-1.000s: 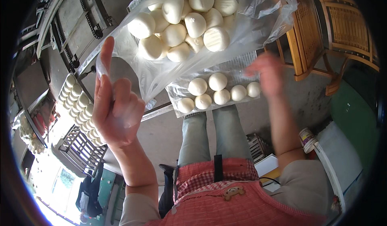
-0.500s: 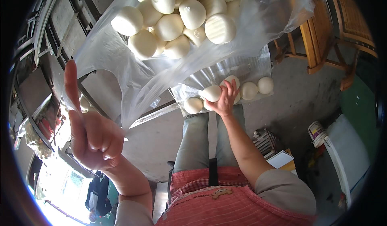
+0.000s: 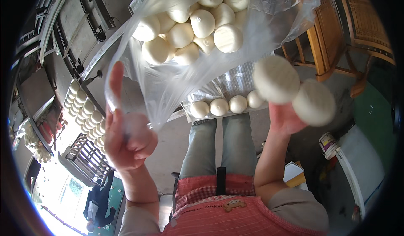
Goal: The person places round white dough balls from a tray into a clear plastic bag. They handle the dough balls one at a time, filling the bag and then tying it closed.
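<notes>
Your left hand (image 3: 131, 145) extends its index finger and curls the others on the clear plastic bag (image 3: 168, 81), which contains piled steamed buns (image 3: 181, 35). Your right hand (image 3: 285, 120), fingers partly hidden, holds two blurred buns (image 3: 277, 79) beside four visible on the plastic sheet (image 3: 229, 81).

Left grip (image 3: 132, 139) curled, forefinger (image 3: 115, 82) extended, right grip (image 3: 285, 119) raised, right elbow (image 3: 269, 183) bent

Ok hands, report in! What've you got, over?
Left hand: gripping clear plastic bag. Right hand: holding up two white balls. Those balls block view of tray's right end.
</notes>
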`<action>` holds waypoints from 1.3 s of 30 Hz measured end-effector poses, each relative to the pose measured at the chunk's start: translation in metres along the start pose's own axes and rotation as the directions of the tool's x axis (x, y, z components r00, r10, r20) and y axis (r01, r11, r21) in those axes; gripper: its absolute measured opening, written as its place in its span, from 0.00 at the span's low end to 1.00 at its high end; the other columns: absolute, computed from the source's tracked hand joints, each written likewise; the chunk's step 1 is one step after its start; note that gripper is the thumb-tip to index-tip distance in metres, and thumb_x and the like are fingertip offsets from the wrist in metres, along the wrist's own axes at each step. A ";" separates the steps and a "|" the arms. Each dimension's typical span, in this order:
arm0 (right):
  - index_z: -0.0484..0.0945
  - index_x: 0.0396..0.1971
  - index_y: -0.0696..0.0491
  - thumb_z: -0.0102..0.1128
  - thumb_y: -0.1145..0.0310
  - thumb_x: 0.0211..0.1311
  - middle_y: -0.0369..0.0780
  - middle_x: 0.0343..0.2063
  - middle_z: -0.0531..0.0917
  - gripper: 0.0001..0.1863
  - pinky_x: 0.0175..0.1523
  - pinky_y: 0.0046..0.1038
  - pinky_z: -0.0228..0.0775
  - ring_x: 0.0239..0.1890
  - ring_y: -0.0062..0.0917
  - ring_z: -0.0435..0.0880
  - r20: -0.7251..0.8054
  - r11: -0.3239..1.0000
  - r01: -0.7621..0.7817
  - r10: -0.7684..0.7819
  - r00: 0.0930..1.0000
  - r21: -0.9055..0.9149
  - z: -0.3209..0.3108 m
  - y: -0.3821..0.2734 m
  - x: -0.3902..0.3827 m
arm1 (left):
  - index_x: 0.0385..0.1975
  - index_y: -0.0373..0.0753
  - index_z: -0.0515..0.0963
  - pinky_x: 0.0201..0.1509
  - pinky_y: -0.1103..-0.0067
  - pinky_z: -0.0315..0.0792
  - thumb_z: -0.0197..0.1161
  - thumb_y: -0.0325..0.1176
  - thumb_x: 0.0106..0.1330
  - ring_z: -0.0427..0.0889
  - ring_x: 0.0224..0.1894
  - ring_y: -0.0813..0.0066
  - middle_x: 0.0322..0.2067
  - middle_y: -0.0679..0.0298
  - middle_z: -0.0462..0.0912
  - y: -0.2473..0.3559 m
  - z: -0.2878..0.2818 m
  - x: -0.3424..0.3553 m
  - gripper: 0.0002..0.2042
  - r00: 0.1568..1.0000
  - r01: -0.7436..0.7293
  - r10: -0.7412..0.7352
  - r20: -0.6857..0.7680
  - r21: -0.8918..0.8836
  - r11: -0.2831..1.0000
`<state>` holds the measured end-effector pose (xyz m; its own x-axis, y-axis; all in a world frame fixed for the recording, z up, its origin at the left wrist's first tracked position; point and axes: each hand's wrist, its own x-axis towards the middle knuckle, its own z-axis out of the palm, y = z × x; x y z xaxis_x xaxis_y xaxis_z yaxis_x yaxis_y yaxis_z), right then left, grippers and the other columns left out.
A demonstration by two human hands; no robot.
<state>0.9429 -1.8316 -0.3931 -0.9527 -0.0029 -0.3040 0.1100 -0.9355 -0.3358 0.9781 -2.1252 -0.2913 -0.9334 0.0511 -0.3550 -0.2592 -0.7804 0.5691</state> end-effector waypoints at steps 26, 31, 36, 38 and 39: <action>0.68 0.41 0.55 0.65 0.42 0.41 0.46 0.58 0.59 0.35 0.57 0.57 0.53 0.64 0.51 0.50 0.237 -0.718 0.191 0.038 0.971 -0.669 -0.292 -0.070 -0.066 | 0.67 0.53 0.28 0.14 0.83 0.57 0.30 0.35 0.74 0.53 0.12 0.81 0.13 0.67 0.57 0.009 -0.012 0.016 0.26 0.998 -0.065 0.065 0.012 -0.004 0.998; 0.67 0.44 0.57 0.59 0.42 0.47 0.46 0.56 0.61 0.35 0.59 0.48 0.55 0.61 0.48 0.57 0.289 -0.569 0.232 -0.011 0.957 -0.789 -0.305 -0.118 -0.067 | 0.67 0.51 0.28 0.14 0.82 0.55 0.30 0.35 0.74 0.53 0.12 0.81 0.13 0.66 0.58 0.013 -0.011 0.019 0.26 0.999 -0.026 0.026 0.025 0.021 0.999; 0.66 0.52 0.50 0.41 0.43 0.60 0.42 0.53 0.70 0.29 0.55 0.45 0.66 0.54 0.37 0.71 -0.536 0.662 -0.205 -0.346 0.770 -0.721 -0.249 -0.171 -0.038 | 0.67 0.49 0.30 0.10 0.85 0.48 0.31 0.36 0.74 0.47 0.09 0.86 0.11 0.71 0.54 0.002 0.004 0.009 0.26 0.996 -0.042 0.045 -0.074 0.034 0.999; 0.66 0.53 0.50 0.41 0.36 0.55 0.41 0.57 0.66 0.35 0.58 0.53 0.62 0.60 0.39 0.65 -0.458 0.767 -0.054 -0.323 0.828 -0.640 -0.129 -0.146 -0.005 | 0.67 0.50 0.30 0.09 0.86 0.45 0.31 0.37 0.74 0.46 0.09 0.85 0.11 0.71 0.54 -0.003 0.009 0.003 0.26 0.997 -0.023 0.025 -0.068 0.022 0.999; 0.66 0.54 0.50 0.40 0.34 0.54 0.42 0.58 0.64 0.38 0.59 0.56 0.59 0.61 0.40 0.62 -0.225 0.905 0.029 -0.136 0.965 -0.425 -0.087 -0.125 0.002 | 0.67 0.51 0.30 0.08 0.86 0.45 0.31 0.37 0.74 0.45 0.09 0.85 0.12 0.71 0.54 -0.007 0.013 0.004 0.26 0.998 0.001 0.001 -0.063 0.029 1.000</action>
<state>0.9521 -1.6838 -0.4296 -0.8703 0.2040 -0.4483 0.1927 -0.6966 -0.6911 0.9736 -2.1116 -0.2874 -0.9164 0.0113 -0.4002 -0.2671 -0.7618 0.5902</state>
